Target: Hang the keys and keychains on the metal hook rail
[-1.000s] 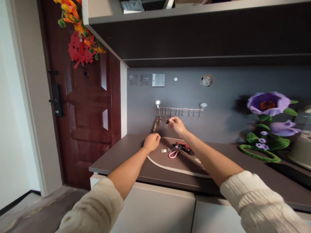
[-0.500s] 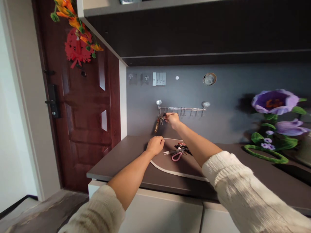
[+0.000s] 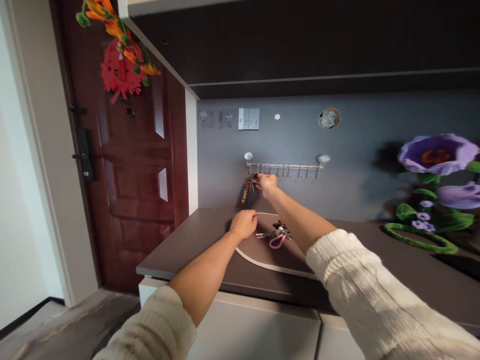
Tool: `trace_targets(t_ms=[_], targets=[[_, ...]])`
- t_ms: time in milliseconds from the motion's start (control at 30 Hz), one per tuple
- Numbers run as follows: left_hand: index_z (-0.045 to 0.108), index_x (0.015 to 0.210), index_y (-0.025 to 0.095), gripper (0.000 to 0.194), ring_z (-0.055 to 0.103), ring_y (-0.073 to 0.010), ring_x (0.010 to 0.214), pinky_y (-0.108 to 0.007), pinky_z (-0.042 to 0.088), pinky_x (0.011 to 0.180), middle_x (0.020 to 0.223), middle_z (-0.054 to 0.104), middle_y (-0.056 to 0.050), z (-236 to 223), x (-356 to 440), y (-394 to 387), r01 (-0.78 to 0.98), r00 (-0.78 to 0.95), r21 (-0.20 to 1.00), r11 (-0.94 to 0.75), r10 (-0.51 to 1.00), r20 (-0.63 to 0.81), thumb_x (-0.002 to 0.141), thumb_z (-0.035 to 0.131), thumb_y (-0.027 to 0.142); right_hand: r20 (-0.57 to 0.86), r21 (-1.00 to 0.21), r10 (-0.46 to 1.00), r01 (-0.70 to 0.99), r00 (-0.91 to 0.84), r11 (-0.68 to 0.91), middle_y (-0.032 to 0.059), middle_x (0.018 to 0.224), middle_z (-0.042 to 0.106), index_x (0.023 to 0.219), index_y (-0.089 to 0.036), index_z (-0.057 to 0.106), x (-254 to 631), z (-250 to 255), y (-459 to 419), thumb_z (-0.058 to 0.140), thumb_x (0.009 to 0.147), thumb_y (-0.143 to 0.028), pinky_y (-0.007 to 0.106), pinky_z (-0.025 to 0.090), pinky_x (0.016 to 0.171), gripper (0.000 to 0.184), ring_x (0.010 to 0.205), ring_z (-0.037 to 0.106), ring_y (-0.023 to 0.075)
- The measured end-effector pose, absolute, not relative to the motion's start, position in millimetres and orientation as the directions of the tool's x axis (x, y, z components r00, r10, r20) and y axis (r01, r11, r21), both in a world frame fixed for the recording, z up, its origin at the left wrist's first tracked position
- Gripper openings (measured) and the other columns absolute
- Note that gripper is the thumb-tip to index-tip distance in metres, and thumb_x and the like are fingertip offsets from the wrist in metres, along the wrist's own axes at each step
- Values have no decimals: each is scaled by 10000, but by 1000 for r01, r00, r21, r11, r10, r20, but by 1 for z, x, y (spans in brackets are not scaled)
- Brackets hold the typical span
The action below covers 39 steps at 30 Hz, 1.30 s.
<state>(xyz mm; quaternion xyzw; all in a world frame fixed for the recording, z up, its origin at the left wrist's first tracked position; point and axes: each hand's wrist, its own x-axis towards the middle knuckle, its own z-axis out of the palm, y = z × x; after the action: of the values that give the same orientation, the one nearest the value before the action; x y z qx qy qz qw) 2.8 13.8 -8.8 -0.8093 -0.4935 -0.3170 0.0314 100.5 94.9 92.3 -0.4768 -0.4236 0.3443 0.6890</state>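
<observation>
My right hand [image 3: 267, 184] is up at the left part of a clear hook rail [image 3: 285, 166], its fingertips pinched on a bunch of keys [image 3: 253, 183]. A brown and gold key fob [image 3: 245, 193] hangs at the left of these keys, just under the rail. Whether the ring sits on a hook is too small to tell. My left hand [image 3: 244, 223] rests low by the counter, fingers curled, at the left edge of a pale-rimmed brown mat [image 3: 262, 257]. On the mat lies a second bunch of keys [image 3: 279, 234] with a pink loop, partly behind my right forearm.
Purple artificial flowers [image 3: 437, 155] stand on the counter [image 3: 180, 240] at the right. A dark cabinet [image 3: 285, 45] overhangs the wall. Two small hooks, a switch panel [image 3: 248, 119] and a round hole [image 3: 329, 118] are on the wall. A red-brown door [image 3: 138, 190] is at the left.
The view has shifted slightly, so the wall and counter sit a little further right. Both hands keep nearly the same places, the right one still at the hanging keys.
</observation>
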Motion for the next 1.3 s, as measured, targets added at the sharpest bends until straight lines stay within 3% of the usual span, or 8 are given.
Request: trace_targets(t_ms=[533, 767, 933, 1300], targets=[[653, 832, 199, 257, 596, -157, 762, -249, 412, 690, 834, 682, -53, -12, 3, 17, 779, 335, 289, -557, 759, 559, 824, 404, 261, 297, -948, 898, -11, 325, 318, -23, 560, 497, 629, -165, 487, 111, 80, 87, 451, 739, -106, 195, 462, 492, 130, 494, 478, 57], [660, 814, 184, 253, 580, -143, 726, -238, 404, 680, 790, 672, -49, -10, 1, 13, 768, 322, 326, -552, 772, 548, 811, 413, 238, 308, -948, 909, 8, 281, 319, -3, 664, 563, 679, -175, 478, 122, 77, 78, 447, 728, -88, 193, 443, 517, 105, 552, 526, 66], [657, 790, 173, 237, 561, -127, 687, -229, 400, 662, 758, 664, -36, -10, -1, 11, 737, 297, 378, -560, 771, 564, 800, 429, 236, 368, -929, 897, 56, 245, 365, 13, 686, 591, 684, -170, 506, 135, 71, 64, 451, 759, -140, 194, 396, 517, 98, 533, 490, 69], [644, 795, 154, 184, 561, -110, 677, -204, 410, 654, 753, 659, -19, 0, 18, -3, 570, 203, 573, -589, 777, 596, 747, 470, 193, 491, -868, 864, 150, 112, 474, 38, 726, 634, 752, -141, 560, 169, 42, 17, 500, 767, -173, 254, 418, 746, 70, 696, 582, 104]])
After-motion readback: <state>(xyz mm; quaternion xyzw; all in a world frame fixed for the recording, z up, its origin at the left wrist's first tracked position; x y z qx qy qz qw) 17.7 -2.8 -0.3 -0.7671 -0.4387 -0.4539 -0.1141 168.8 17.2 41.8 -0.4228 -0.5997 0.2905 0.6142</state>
